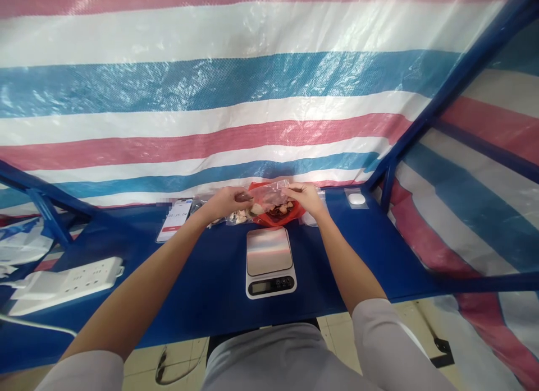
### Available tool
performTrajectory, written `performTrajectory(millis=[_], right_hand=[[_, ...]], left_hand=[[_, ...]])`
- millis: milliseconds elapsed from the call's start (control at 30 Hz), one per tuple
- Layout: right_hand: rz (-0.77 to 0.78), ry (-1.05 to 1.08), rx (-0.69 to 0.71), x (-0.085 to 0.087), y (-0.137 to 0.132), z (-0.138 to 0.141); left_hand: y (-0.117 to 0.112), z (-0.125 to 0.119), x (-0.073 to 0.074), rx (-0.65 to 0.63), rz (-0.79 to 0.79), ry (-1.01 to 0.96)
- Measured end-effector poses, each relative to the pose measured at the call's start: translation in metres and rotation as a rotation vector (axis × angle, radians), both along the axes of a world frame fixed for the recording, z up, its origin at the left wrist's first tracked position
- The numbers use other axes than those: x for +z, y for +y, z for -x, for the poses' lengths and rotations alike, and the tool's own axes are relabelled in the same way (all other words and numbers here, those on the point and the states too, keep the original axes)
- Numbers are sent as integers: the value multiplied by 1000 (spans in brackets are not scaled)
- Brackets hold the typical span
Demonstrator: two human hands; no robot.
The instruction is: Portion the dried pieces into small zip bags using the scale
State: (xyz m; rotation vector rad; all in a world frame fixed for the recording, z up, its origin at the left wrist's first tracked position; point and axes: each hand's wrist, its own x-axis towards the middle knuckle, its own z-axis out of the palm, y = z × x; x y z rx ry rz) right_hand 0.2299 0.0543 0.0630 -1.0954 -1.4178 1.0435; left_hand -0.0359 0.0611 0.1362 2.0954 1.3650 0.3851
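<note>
My left hand (225, 202) and my right hand (306, 199) both pinch the top edge of a clear plastic bag (268, 195), one at each end. They hold it above a red container (278, 214) with brown and pale pieces in it, at the far side of the blue table (202, 279). Some pale pieces (240, 215) lie by the container under my left hand. A digital kitchen scale (269, 261) with a bare steel plate sits nearer to me, between my forearms.
A phone (174, 219) with a lit screen lies left of the bag. A white power strip (63, 283) rests at the table's left end. A small white object (356, 198) sits at the back right. Striped tarpaulin and blue metal bars enclose the table.
</note>
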Motion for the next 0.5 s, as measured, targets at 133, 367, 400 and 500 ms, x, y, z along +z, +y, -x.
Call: performTrajectory(millis=[133,367,400,500], right_hand=[[118,146,39,-11,4,-3],[131,225,-134,-21,9,-3],[128,242,-162,-21,10,-3],[117,265,-213,-21,13,-3]], left_hand=[[6,0,8,0,-73,57],[16,-10,30,-49,-252,275],[17,-13,33,-53,-279,307],[20,-25,40,-101,-359,408]])
